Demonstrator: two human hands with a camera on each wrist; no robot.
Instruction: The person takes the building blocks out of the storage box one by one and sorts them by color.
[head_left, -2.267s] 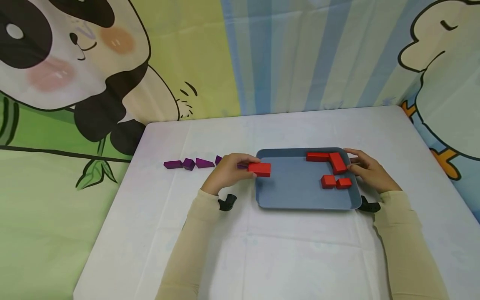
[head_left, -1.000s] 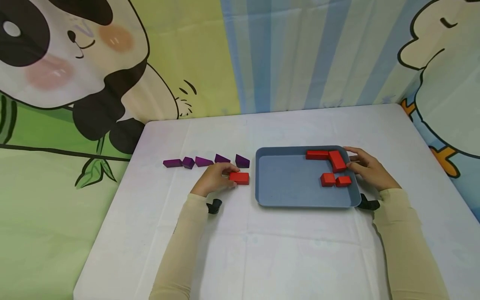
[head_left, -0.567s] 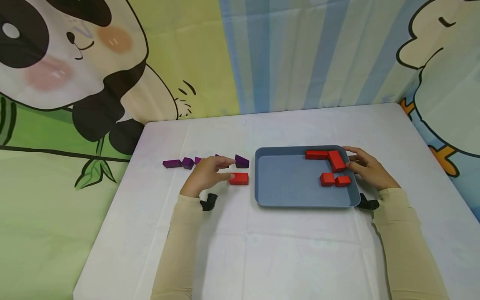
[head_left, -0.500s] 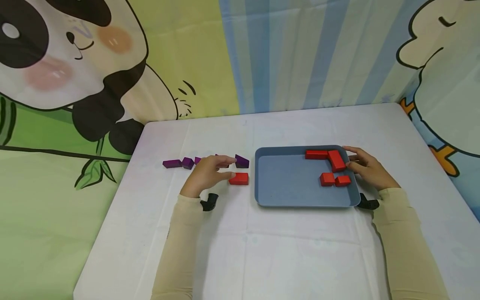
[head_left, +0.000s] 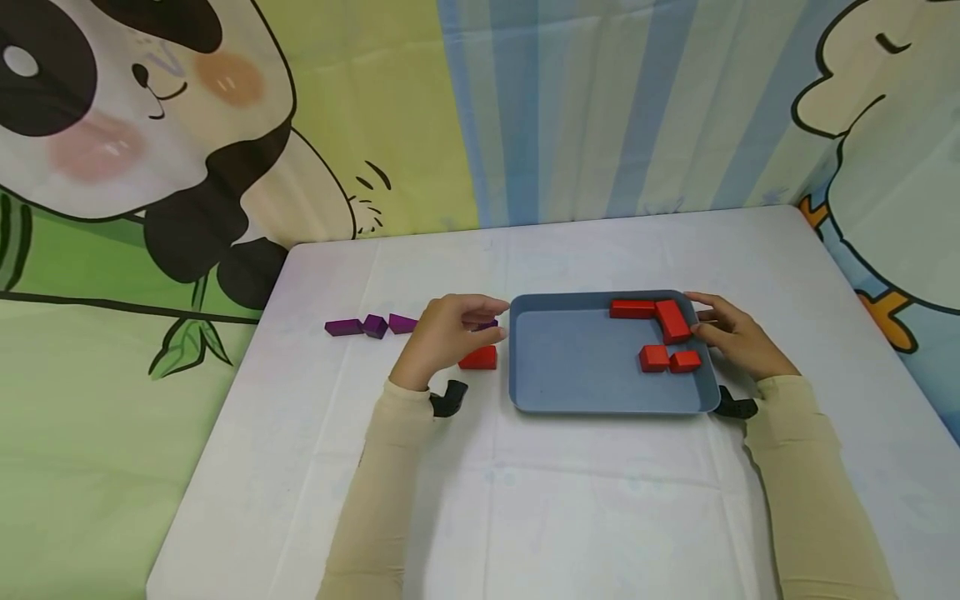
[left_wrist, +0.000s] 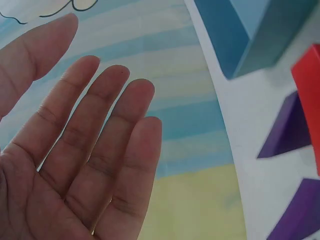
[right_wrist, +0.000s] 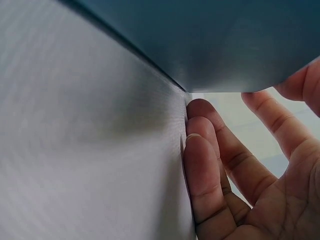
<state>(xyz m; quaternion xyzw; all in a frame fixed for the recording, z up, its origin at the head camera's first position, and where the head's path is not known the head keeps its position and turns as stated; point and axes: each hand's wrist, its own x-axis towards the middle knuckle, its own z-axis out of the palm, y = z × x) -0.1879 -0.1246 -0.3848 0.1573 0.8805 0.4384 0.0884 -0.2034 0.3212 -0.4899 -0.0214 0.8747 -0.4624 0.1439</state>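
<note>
Left hand (head_left: 450,337) at the tray's left edge: fingers loosely extended, thumb apart, nothing held. Right hand (head_left: 738,337) at the tray's right edge: fingers mostly straight, index and thumb touching the wall, no firm grip visible.

Tray (head_left: 570,367): four red pieces in its right half, a long bar (head_left: 632,309) along the back, a slanted bar (head_left: 674,322) at its end, two small blocks (head_left: 654,359) nearer the front. Another red block (head_left: 480,358) sits just left of the tray, purple blocks (head_left: 343,327) in a row further left.

My read: left reaches for the tray, right steadies. Go in above the rim, clear of the loose red block. Pinch one piece across opposite faces; the small pair sits tight, so don't drag its neighbour. Right: light pressure, no shove leftward.

Hidden: left hand covers part of the purple row and the loose block's left end. Can't tell whether the right thumb hooks over the rim.
</note>
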